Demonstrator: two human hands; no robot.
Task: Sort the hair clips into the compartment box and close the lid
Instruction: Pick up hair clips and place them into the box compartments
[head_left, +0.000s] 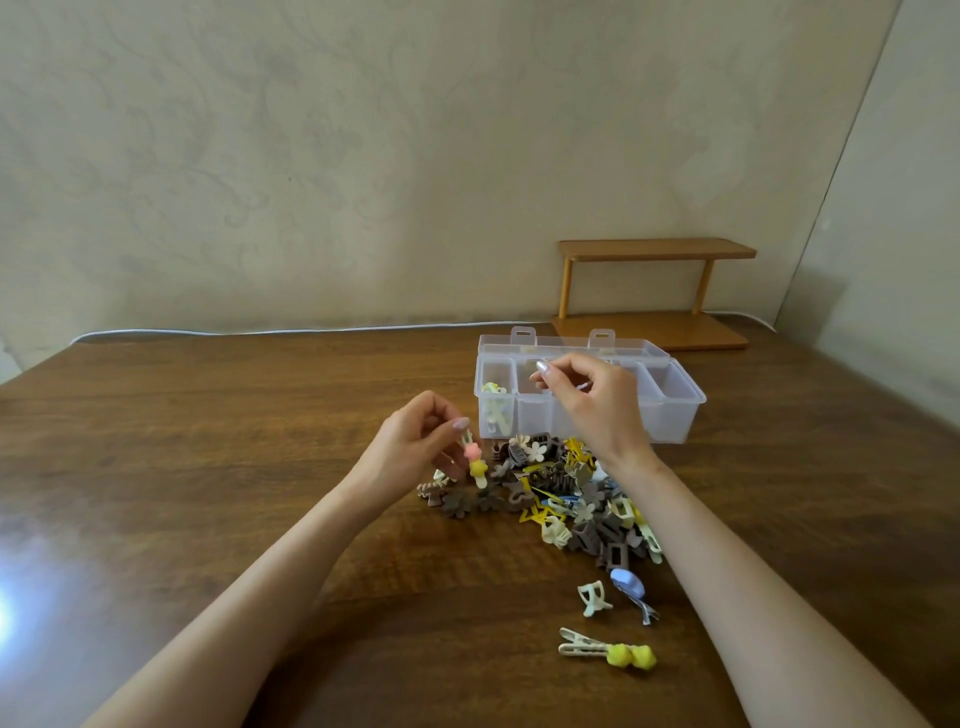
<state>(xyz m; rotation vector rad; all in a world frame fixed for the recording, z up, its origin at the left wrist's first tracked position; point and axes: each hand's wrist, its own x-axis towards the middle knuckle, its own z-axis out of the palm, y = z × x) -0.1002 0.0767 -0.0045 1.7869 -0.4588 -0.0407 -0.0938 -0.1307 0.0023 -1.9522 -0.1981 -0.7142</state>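
A: Fig. 1. L hand (415, 447) pinches flower clip (475, 462) over pile (561, 499) on surface (234, 441). R hand (592, 405) is curled above compartment box (670, 410); can't tell if it holds anything.
B: Lid (571, 344)?
A: Open, at rear. Tip: prob. match w/ cream clips (493, 410) in end compartment; release low, no bounce-out.

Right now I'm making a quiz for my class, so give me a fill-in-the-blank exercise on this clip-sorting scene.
1. The left hand holds a clip with pink and ___ flowers.
2. The box has its lid ___.
3. The shelf behind the box is made of ___.
Missing words: yellow; open; wood.
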